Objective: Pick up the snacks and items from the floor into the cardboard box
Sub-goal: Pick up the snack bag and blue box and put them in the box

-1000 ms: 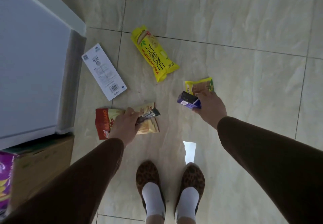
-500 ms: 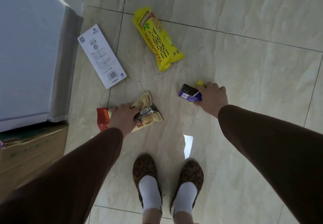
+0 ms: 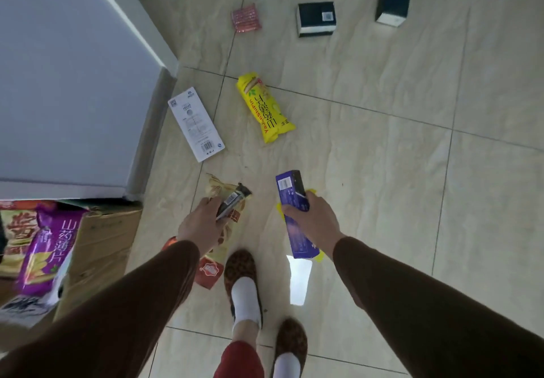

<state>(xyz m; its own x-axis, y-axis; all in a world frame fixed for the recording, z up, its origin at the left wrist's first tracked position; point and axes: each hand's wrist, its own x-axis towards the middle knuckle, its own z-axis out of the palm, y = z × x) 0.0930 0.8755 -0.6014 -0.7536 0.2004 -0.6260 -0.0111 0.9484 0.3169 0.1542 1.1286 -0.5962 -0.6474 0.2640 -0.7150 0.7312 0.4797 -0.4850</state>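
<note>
Left hand grips a tan-and-red snack bag plus a dark wrapped bar, fingers curled round both. Right hand clasps a purple box with a yellow packet mostly hidden behind it. Both held above the floor. Cardboard box sits near left, partly cut off, bags inside. Yellow pack and white card lie farther off.

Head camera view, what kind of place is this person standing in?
Probably a room in a home. The floor is glossy beige tile, a white cabinet or appliance stands at the left, and the person wears leopard-print slippers. A cardboard box of snacks sits beside it.
</note>
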